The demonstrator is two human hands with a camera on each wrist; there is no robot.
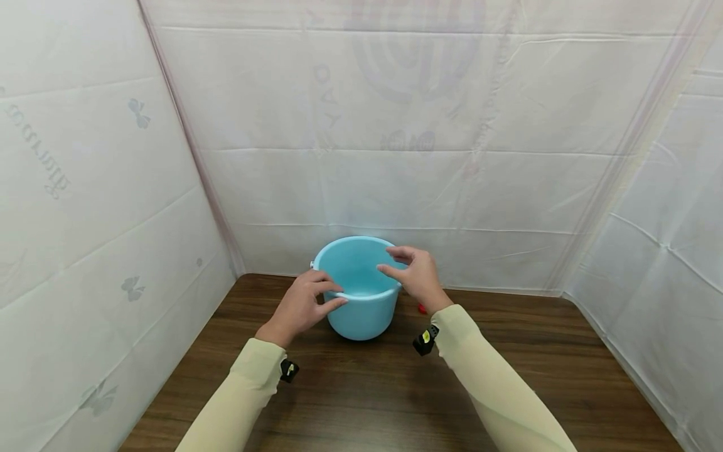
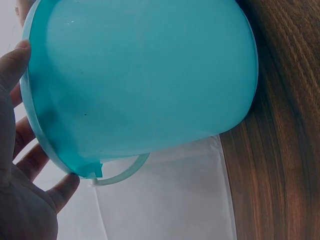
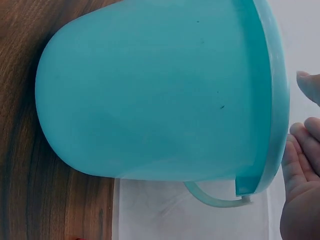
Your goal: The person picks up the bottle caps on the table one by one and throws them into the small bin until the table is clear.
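Note:
A light-blue plastic bucket (image 1: 361, 320) stands upright on the brown table, its open top facing up. My left hand (image 1: 299, 304) pinches the near-left rim, the thumb outside and the fingers reaching over the edge. In the left wrist view, the thumb and fingers of that left hand (image 2: 25, 200) lie along the bucket rim (image 2: 31, 110). Over the right side of the opening hovers my right hand (image 1: 420, 276), thumb and fingers parted with nothing between them. The right wrist view has this right hand (image 3: 302, 170) beside the rim. A pale curved bucket handle (image 3: 215, 201) hangs at the side.
A small red object (image 1: 422, 309) lies on the table right of the bucket, partly hidden by my right wrist. White sheeting (image 1: 350, 188) rises behind the wood-grain table (image 1: 350, 402) and on both sides. Each wrist carries a small black device (image 1: 425, 341).

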